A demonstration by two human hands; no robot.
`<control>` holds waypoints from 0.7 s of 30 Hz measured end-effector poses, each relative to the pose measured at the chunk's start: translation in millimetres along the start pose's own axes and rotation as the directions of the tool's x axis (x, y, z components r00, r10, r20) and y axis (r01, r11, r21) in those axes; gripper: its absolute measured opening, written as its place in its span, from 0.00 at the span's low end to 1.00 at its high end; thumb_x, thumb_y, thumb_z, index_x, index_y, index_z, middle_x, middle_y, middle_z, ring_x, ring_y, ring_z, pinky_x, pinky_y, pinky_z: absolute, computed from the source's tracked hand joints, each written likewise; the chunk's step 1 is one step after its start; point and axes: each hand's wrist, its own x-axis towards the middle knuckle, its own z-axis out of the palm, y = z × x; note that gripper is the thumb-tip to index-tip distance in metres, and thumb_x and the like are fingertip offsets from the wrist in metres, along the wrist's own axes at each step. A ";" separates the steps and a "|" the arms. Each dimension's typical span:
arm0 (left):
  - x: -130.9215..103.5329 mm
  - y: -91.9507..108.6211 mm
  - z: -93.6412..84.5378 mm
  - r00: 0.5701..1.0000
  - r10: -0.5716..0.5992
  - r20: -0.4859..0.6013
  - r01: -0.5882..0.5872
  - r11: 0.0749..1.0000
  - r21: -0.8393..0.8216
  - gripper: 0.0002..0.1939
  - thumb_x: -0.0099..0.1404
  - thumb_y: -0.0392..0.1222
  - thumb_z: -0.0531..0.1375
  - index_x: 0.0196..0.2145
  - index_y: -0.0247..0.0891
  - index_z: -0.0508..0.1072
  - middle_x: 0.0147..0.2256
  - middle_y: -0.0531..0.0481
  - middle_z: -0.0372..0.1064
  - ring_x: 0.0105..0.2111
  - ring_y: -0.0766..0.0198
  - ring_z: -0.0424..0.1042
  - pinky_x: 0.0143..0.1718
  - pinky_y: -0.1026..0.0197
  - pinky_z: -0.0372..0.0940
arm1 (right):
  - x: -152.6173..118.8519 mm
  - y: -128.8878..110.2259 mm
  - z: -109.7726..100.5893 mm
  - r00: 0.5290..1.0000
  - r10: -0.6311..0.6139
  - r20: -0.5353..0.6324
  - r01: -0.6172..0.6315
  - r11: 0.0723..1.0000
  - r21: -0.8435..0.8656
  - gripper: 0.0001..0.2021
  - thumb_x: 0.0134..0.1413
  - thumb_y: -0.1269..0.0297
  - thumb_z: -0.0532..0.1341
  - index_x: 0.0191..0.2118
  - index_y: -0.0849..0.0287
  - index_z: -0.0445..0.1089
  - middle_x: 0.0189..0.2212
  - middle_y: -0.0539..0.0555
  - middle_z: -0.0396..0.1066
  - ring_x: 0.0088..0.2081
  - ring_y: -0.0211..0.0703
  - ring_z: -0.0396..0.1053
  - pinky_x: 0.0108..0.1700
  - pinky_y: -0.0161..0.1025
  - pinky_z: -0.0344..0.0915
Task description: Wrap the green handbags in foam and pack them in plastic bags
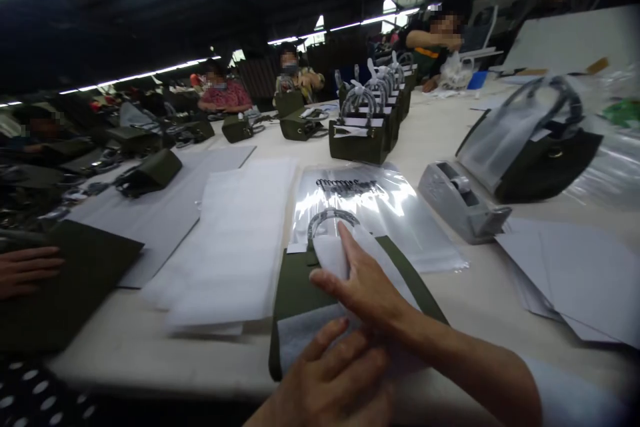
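A dark green handbag (295, 280) lies on the table in front of me, its wrapped handle (320, 217) pointing away. A thin white foam sheet (333, 253) lies over the bag's front, with part of it bunched near the handle. My right hand (367, 287) rests on this sheet just below the handle, thumb and forefinger stretched apart; its other fingers are partly hidden. Lower down, my left hand (335, 373) is over the sheet's near end, its fingers loosely bent and spread, slightly blurred.
Clear plastic bags (425, 233) lie behind the handbag. White foam sheets (230, 240) are stacked left. A grey tape dispenser (463, 203), white paper sheets (580, 273) and another handbag (545, 160) are right. Finished-looking bags (357, 147) stand farther back. A co-worker's hand (30, 270) is left.
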 end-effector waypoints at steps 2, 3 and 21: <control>-7.0 -11.8 -20.3 0.988 -0.129 -0.088 0.126 0.991 -0.036 0.09 0.60 0.33 0.55 0.37 0.40 0.71 0.41 0.49 0.68 0.47 0.63 0.64 0.53 0.57 0.58 | -2.1 0.3 2.0 1.000 -0.012 -0.014 0.011 0.995 -0.104 0.56 0.38 0.44 0.63 0.64 0.68 0.30 0.63 0.62 0.33 0.63 0.53 0.36 0.62 0.49 0.40; -8.6 -21.0 -30.3 0.962 -0.260 -0.084 0.257 0.965 -0.052 0.12 0.60 0.32 0.54 0.41 0.39 0.69 0.41 0.48 0.68 0.46 0.63 0.64 0.51 0.58 0.60 | -3.9 0.0 1.8 1.000 -0.018 -0.015 0.016 0.992 -0.126 0.55 0.40 0.48 0.63 0.64 0.69 0.29 0.63 0.63 0.35 0.63 0.53 0.38 0.62 0.49 0.42; 86.3 -201.3 2.4 0.449 -0.073 0.890 0.457 0.875 -0.159 0.22 0.45 0.35 0.63 0.41 0.41 0.69 0.27 0.57 0.69 0.24 0.66 0.68 0.24 0.68 0.61 | -6.1 -6.3 -9.1 0.993 0.106 -0.058 -0.089 0.964 0.251 0.19 0.57 0.55 0.52 0.53 0.51 0.64 0.56 0.47 0.58 0.60 0.44 0.50 0.63 0.46 0.39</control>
